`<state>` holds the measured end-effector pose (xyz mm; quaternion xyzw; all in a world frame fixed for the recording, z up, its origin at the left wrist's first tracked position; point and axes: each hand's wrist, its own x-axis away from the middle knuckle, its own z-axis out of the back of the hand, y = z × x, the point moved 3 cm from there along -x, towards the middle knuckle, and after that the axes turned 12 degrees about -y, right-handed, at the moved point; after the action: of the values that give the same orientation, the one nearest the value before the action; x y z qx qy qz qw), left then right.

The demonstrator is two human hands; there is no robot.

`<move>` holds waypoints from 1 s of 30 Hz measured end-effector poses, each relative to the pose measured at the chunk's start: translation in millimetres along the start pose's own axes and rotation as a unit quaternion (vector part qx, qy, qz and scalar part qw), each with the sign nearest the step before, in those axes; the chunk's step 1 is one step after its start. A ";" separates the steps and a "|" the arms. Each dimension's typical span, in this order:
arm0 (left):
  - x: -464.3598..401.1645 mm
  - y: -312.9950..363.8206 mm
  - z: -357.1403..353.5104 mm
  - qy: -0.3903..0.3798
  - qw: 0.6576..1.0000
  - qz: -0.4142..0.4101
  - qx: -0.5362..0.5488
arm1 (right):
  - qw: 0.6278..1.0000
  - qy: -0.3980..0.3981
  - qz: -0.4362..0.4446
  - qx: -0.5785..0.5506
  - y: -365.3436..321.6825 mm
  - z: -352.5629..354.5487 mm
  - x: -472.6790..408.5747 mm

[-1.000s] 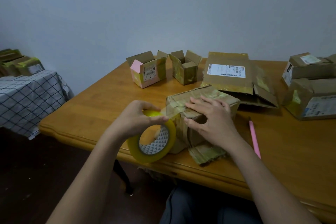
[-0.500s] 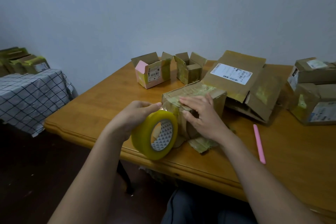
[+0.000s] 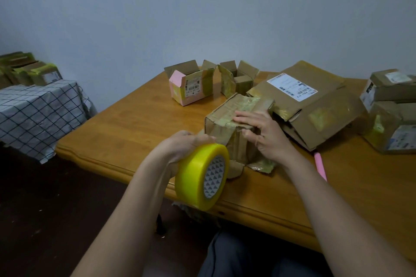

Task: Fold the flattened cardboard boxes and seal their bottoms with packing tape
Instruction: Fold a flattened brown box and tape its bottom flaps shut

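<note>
- The left hand (image 3: 180,148) curls its fingers over the top of a fat yellow roll of packing tape (image 3: 201,176), gripping it at the near edge of the table; the roll's grey core with a triangle print faces right.
- A strip of clear tape (image 3: 221,135) runs from just beyond the left fingertips up onto the small brown cardboard box (image 3: 227,117) being worked on.
- The right hand (image 3: 263,132) lies on that box with its fingers straight and slightly spread, pressing the top flaps flat; the thumb rests on the near side.
- The box stands on the glossy honey-coloured wooden table (image 3: 139,123), under the right fingers and just beyond the tape roll, its lower flaps splayed on the wood.
- Beyond the right fingertips stand a small open box with a pink side (image 3: 190,86) and a small open brown box (image 3: 237,77).
- To the right of the right fingers lies a large flattened carton with a white shipping label (image 3: 310,101), touching the worked box.
- Further right are stacked taped boxes (image 3: 391,105).
- A pink stick (image 3: 320,165) lies on the wood beside the right wrist.
- Far left of the left fingers, a side table under a grid-patterned cloth (image 3: 38,112) carries more taped boxes (image 3: 29,72).
- A plain pale wall (image 3: 202,11) backs the room; the floor (image 3: 45,209) is dark.
</note>
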<state>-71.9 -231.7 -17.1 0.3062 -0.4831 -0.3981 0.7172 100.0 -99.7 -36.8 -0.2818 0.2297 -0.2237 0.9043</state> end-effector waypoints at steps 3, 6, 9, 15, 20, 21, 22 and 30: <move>0.1 0.7 -3.9 0.003 0.999 0.006 0.053 | 1.000 0.011 -0.004 -0.007 -0.7 -2.2 0.2; -2.4 3.1 -7.0 0.012 0.992 0.004 0.122 | 1.000 0.021 -0.004 -0.005 -2.0 -3.7 -0.5; -6.7 4.6 -5.9 0.037 0.990 0.012 0.137 | 1.000 0.028 -0.010 -0.005 0.3 -5.0 -4.9; -3.7 10.5 0.4 0.067 0.995 0.024 0.069 | 0.999 0.037 -0.025 0.004 5.3 -5.2 -12.3; -7.1 14.7 -4.7 0.075 0.996 0.015 0.038 | 0.999 0.035 -0.041 -0.002 -0.1 -4.2 -9.3; -8.2 14.7 -4.2 0.076 0.996 0.017 0.048 | 0.998 0.034 -0.048 -0.001 -2.2 -3.3 -9.1; -8.4 15.2 -4.9 0.077 0.995 0.023 0.059 | 0.998 0.028 -0.057 -0.001 -4.3 -1.6 -8.4; -16.9 17.8 -8.3 0.084 0.995 0.027 0.047 | 0.990 0.073 -0.122 -0.016 -4.2 43.2 49.4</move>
<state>-62.9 -207.8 -12.9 0.3588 -0.4474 -0.3281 0.7506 161.5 -111.6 -16.8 -0.3047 0.2624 -0.3487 0.8466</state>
